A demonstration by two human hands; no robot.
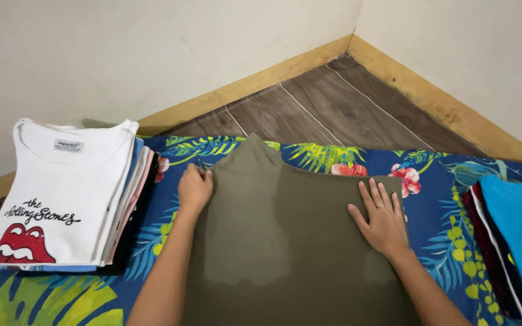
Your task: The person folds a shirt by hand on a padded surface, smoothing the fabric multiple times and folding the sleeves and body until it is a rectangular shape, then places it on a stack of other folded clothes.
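An olive-green shirt [291,241] is lying spread in the middle of a blue flowered sheet [436,241], running from the near edge of the view up to a point at the far side. The left hand [194,188] is gripping the shirt's left edge, fingers curled shut on the cloth, while the right hand [380,216] is lying flat on the right part of the shirt with its fingers spread apart, pressing down and clamping nothing. Judging by how things lie, the folding of this shirt seems to be partway along: its sides are looking straight and turned in, yet the long body is not yet doubled over. At the left, a neat pile of folded shirts [67,199] with a white printed one on top is sitting finished, and at the right another stack of shirts [515,241], topped by a bright blue one, is lying near the sheet's edge. Beyond the sheet, a wooden floor [327,102] is meeting pale walls.
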